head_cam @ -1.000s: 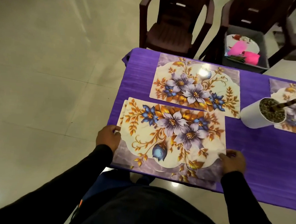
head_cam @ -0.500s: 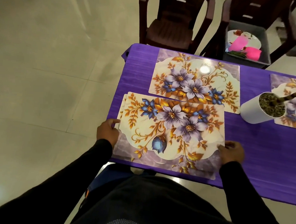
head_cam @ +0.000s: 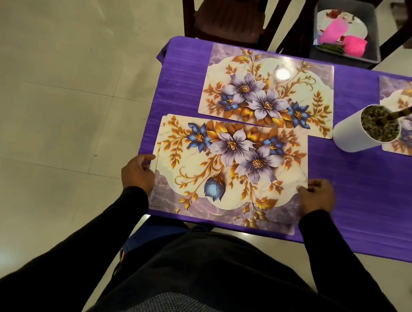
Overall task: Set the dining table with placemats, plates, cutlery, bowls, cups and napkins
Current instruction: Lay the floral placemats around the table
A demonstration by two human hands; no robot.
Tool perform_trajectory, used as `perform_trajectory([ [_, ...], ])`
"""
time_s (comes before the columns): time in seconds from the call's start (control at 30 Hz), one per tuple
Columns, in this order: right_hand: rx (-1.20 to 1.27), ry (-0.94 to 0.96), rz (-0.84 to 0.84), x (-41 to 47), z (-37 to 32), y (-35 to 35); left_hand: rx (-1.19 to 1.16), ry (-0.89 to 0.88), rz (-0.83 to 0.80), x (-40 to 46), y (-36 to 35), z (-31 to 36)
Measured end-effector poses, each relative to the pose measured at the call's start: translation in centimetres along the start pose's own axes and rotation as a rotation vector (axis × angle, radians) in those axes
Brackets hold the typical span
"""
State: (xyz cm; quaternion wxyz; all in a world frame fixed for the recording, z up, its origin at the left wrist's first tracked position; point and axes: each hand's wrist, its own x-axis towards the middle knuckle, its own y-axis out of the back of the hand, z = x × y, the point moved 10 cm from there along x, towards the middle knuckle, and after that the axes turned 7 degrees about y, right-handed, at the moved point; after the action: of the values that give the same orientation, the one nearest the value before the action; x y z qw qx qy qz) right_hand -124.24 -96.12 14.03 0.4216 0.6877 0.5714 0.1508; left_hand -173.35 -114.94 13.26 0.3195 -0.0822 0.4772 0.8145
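Only placemats are laid: two flowered mats along the purple tabletop's [head_cam: 341, 186] far edge, while the left hand [head_cam: 137, 176] and right hand [head_cam: 317, 197] pinch a small stack of floral placemats [head_cam: 228, 166] at the near edge; plates, cups still sit in the grey tub [head_cam: 376, 28].

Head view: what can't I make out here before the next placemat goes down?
- Near stack of placemats: edges show more than one; the top mat hides the count.
- Right placemat: cut by the frame's right edge, partly behind the white pot.
- Grey bin: cut by the top edge; pink items hide the plate's count.
- Right hand fingers: curled under, grip unclear.
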Motion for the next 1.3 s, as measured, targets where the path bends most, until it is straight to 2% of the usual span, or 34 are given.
perform_trajectory([
  [0.37,-0.039,-0.009,-0.017,-0.2,0.0,-0.8,0.076,-0.035,0.059,-0.7,-0.5,-0.3],
  [0.53,0.143,-0.033,-0.019,-0.2,0.6,-0.7,0.150,0.027,0.006,-0.5,-2.0,-0.9],
  [0.73,0.234,-0.032,-0.044,-1.1,0.8,1.3,0.216,-0.104,0.006,-1.0,-2.1,0.1],
  [0.83,0.207,-0.081,0.021,-1.7,2.7,4.4,0.113,-0.132,-0.105,-2.1,-3.1,0.7],
  [0.97,0.166,-0.088,0.098,-1.5,5.8,8.8,-0.092,-0.066,-0.342,-4.8,-6.5,2.1],
  [1.17,0.196,-0.160,0.142,-0.3,10.9,14.0,-0.063,-0.038,-0.530,-8.5,-12.5,4.0],
  [1.3,0.193,-0.139,0.156,2.4,14.5,17.8,0.035,-0.127,-0.591,-11.2,-16.0,6.4],
])
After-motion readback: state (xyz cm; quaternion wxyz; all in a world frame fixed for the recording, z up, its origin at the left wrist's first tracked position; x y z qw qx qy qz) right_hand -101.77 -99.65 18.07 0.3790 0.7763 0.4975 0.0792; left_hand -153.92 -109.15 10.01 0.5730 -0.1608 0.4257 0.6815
